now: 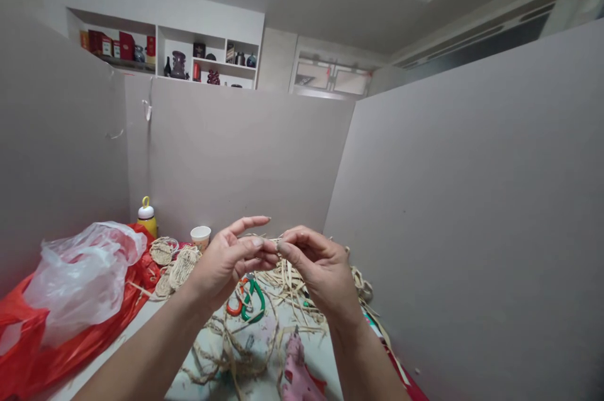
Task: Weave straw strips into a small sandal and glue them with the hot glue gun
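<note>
My left hand (pixel 238 254) and my right hand (pixel 318 256) meet fingertip to fingertip above the table. Each has its thumb pressed to its fingers, while the left index finger stretches out. A thin pale strand, mostly hidden, seems pinched between them. Below my left hand lie scissors with green handles (pixel 255 301) and an orange-handled tool (pixel 234 306). Pale straw strips (pixel 289 281) are heaped behind and under my right hand. A braided straw cord (pixel 214 357) lies in loops nearer to me. A pink glue gun (pixel 297 366) rests between my forearms.
At left, a clear plastic bag (pixel 85 281) sits on a red bag (pixel 28 357). Coiled straw braids (pixel 184 267), a yellow bottle (pixel 147 221) and a paper cup (pixel 201 235) stand at the back left. Grey partitions (pixel 240 155) enclose the table (pixel 189 388) on three sides.
</note>
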`<move>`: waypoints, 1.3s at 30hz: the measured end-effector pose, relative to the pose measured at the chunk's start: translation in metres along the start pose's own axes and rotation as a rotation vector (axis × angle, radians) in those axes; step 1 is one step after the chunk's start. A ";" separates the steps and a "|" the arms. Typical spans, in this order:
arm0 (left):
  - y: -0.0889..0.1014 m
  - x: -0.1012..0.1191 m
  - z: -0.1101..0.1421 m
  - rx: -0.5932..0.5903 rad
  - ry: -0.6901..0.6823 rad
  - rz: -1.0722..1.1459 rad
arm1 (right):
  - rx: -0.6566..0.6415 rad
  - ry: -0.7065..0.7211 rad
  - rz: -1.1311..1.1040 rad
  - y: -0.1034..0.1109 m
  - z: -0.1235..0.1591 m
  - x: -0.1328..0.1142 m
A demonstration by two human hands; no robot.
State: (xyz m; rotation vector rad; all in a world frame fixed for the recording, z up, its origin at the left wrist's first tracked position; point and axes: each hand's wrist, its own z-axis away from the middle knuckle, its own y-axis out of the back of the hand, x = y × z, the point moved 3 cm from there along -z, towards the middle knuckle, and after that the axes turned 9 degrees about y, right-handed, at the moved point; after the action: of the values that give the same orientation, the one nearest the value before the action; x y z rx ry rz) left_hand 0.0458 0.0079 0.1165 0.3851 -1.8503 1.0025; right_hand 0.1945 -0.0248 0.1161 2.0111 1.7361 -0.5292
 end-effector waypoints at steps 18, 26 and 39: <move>0.050 0.028 -0.024 0.521 -0.288 0.324 | -0.155 -0.069 -0.377 0.006 0.007 -0.019; -0.011 -0.004 0.019 0.290 -0.598 -0.597 | -0.042 -0.194 -0.319 -0.003 0.000 0.008; -0.013 -0.004 0.024 0.353 -0.827 -0.774 | -0.189 -0.142 -0.314 -0.008 0.002 -0.005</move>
State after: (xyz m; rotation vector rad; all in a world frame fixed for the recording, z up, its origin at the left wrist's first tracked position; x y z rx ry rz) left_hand 0.0417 -0.0196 0.1140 1.7850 -1.9031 0.6346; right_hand 0.1860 -0.0290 0.1170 1.5446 1.9433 -0.5672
